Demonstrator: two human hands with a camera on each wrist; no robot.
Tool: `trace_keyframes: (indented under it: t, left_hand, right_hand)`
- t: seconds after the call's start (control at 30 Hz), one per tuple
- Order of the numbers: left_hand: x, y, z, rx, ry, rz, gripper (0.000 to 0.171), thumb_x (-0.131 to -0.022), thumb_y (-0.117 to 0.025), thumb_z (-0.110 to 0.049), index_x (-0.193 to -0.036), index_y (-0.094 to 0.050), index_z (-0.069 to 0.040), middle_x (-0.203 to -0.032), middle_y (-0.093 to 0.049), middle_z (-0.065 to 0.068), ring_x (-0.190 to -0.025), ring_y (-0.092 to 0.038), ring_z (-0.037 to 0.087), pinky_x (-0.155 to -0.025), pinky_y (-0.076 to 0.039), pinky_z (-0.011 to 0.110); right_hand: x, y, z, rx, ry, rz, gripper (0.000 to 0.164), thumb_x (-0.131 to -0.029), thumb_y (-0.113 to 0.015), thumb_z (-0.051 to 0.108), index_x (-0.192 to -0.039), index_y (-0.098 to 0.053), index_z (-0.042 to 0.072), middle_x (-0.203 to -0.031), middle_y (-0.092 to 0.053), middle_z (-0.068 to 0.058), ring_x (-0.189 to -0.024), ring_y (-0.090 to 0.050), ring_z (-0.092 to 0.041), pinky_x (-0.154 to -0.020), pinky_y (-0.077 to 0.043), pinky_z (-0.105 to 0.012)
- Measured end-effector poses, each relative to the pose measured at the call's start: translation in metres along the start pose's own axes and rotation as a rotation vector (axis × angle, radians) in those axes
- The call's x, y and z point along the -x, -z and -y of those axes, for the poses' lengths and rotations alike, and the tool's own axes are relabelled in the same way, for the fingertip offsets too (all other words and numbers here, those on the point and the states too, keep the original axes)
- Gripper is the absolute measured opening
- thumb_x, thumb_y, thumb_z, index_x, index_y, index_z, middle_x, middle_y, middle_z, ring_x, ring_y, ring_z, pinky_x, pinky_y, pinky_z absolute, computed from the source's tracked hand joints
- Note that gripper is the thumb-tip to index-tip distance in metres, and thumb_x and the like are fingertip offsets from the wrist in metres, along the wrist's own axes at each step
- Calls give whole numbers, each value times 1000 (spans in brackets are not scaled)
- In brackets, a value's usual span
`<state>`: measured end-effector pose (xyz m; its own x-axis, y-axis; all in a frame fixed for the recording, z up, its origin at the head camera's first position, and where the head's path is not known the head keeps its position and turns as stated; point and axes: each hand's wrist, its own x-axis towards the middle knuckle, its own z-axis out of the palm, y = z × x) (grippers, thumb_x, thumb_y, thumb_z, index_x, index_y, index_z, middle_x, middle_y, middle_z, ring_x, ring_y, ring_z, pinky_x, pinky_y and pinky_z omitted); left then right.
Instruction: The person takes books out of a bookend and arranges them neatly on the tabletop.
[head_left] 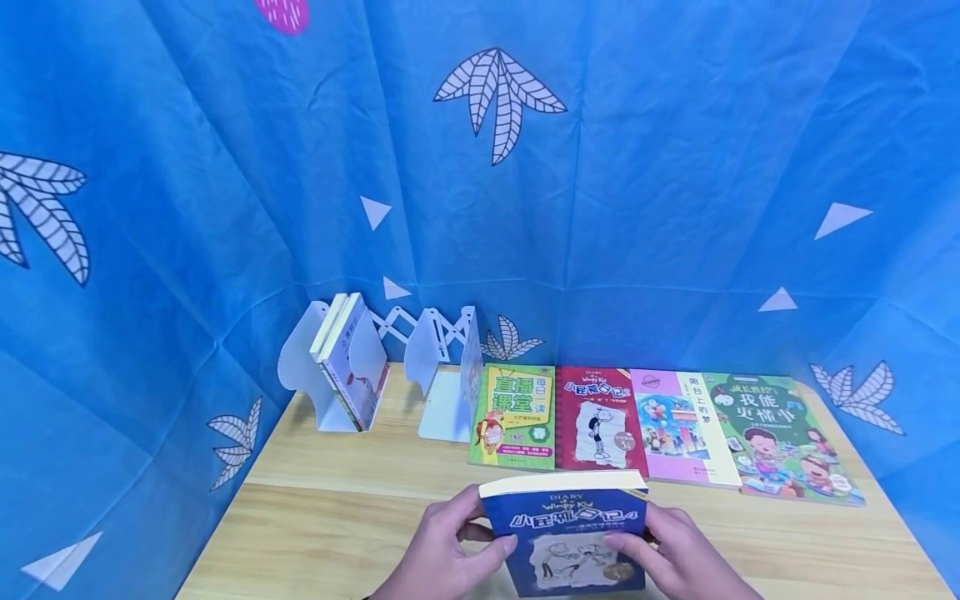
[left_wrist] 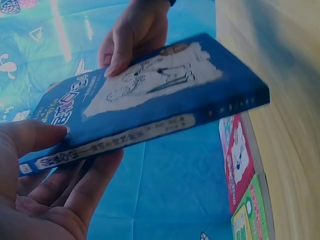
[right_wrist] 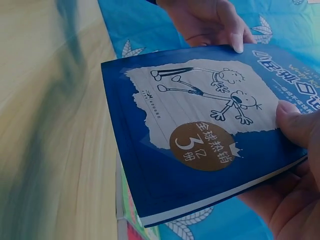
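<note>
A blue Diary of a Wimpy Kid book point(head_left: 573, 542) is held up above the front of the table, its cover facing me. My left hand point(head_left: 457, 546) grips its left side at the spine, thumb on the cover and fingers behind. On the opposite side my right hand point(head_left: 675, 546) pinches the page edge the same way. In the left wrist view the spine of the book point(left_wrist: 165, 127) shows, with the left hand point(left_wrist: 55, 170) around it. The right wrist view shows the cover of the book point(right_wrist: 150, 180) and the right hand point(right_wrist: 295, 170) at its edge.
Behind lie a green-yellow book point(head_left: 517, 454), a red book point(head_left: 566, 417), a pink book point(head_left: 678, 467) and a green book point(head_left: 802, 400) in a row. A white expandable bookend rack point(head_left: 300, 358) at the back left holds upright books point(head_left: 356, 367). Blue cloth point(head_left: 675, 208) surrounds the wooden table point(head_left: 322, 517).
</note>
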<state>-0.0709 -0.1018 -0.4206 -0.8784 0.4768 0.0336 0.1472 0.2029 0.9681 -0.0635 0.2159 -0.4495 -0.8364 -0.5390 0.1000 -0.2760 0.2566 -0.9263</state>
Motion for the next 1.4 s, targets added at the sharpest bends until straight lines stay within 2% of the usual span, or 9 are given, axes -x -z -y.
trace_keyframes:
  t: [0.17, 0.37, 0.5, 0.57, 0.77, 0.87, 1.0, 1.1, 1.4]
  left_hand:
    - [0, 3, 0, 3, -23, -42, 43, -97, -74, -21, -137, -60, -17, -124, -76, 10, -109, -72, 7, -90, -62, 19]
    - [-2, 14, 4, -16, -205, -130, 43, -96, -74, -11, -136, -60, -15, -126, -74, 13, -112, -73, 12, -91, -65, 31]
    - [-6, 27, 11, -79, -388, -214, 41, -95, -71, 1, -134, -62, -6, -123, -74, 19, -113, -73, 18, -90, -65, 32]
    - [-8, 35, 13, -113, -429, -262, 40, -93, -71, 5, -132, -62, -3, -123, -73, 21, -113, -73, 16, -90, -65, 32]
    - [-7, 64, 17, -218, -328, -447, 42, -91, -74, 3, -130, -65, -10, -126, -73, 11, -113, -71, 9, -93, -63, 27]
    - [-9, 81, 23, -284, -333, -552, 47, -89, -74, 7, -132, -65, -10, -128, -73, 13, -115, -70, 7, -96, -61, 23]
    - [-9, 104, 30, -338, -325, -687, 49, -88, -73, 11, -134, -62, -3, -130, -71, 19, -115, -67, -1, -98, -57, 16]
    - [-8, 119, 32, -342, -263, -780, 48, -93, -70, 7, -139, -59, -2, -133, -69, 18, -113, -65, -7, -99, -54, 9]
    - [-12, 166, 35, -471, -153, -1014, 50, -101, -64, -4, -149, -50, -4, -142, -64, 17, -127, -64, 29, -97, -47, 0]
  right_hand:
    - [3, 0, 1, 28, 121, -52, 42, -107, -49, -1, -148, -48, 6, -126, -75, -12, -108, -74, -5, -79, -66, -23]
    - [11, 8, 2, -60, -22, -22, 42, -111, -44, 7, -152, -39, 0, -133, -70, -19, -111, -72, -3, -83, -67, -30]
    - [15, 13, 5, -64, -125, -63, 45, -112, -43, 13, -152, -35, -4, -135, -65, -29, -110, -72, -1, -82, -67, -34]
    - [19, 16, 6, -62, -203, -92, 47, -113, -43, 18, -153, -34, -6, -135, -64, -32, -108, -73, -2, -82, -68, -36]
    - [33, 25, 6, 14, -274, -213, 46, -113, -44, 18, -151, -35, -7, -133, -65, -34, -101, -76, -6, -75, -68, -36]
    - [41, 30, 5, 66, -287, -287, 44, -112, -43, 14, -151, -36, -6, -131, -66, -35, -97, -76, -5, -71, -68, -36]
    - [52, 39, 7, 109, -411, -396, 45, -112, -46, 20, -151, -39, -1, -130, -68, -31, -92, -78, -11, -68, -68, -37]
    - [60, 46, 8, 149, -521, -446, 48, -112, -47, 28, -151, -39, 1, -130, -68, -30, -89, -79, -17, -67, -68, -38]
    - [81, 69, -11, 297, -615, -456, 59, -112, -43, 37, -152, -33, -5, -126, -69, -33, -84, -78, -21, -64, -67, -38]
